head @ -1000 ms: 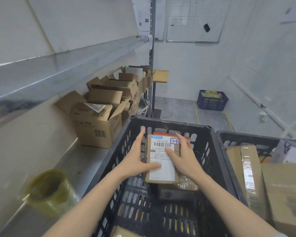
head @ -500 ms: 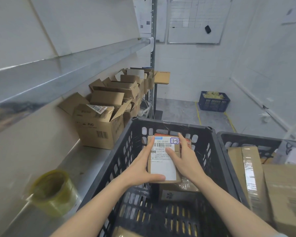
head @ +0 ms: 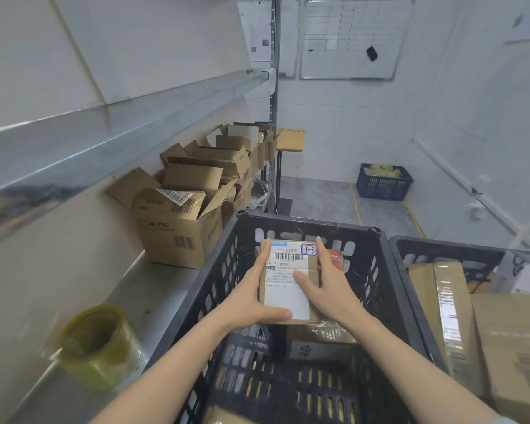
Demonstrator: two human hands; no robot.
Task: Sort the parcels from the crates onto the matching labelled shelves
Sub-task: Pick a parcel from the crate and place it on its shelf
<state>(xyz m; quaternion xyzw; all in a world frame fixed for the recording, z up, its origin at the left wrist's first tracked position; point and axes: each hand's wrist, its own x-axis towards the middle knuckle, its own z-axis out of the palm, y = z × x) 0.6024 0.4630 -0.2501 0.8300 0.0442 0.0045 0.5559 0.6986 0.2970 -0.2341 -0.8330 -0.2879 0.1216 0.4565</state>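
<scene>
A small brown parcel (head: 283, 289) with a white shipping label and a handwritten boxed "13" is held over the black slatted crate (head: 227, 258). My left hand (head: 251, 298) grips its left edge and bottom corner. My right hand (head: 328, 289) grips its right side, thumb across the label. Under it in the crate lie a red-orange packet (head: 334, 261), a plastic-wrapped parcel (head: 322, 333) and a dark box (head: 315, 350). A second crate (head: 441, 249) on the right holds large taped cartons (head: 450, 310). The metal shelf (head: 141, 289) runs along the left.
Open cardboard boxes (head: 178, 228) stand in a row on the left shelf. A roll of yellowish tape (head: 97, 347) lies on that shelf near me. An upper shelf (head: 104, 133) overhangs. A blue basket (head: 383, 182) sits on the floor by the far wall under a whiteboard (head: 352, 38).
Both hands have kept hold of the labelled parcel and raised it slightly above the crate's contents. The view has tilted a little.
</scene>
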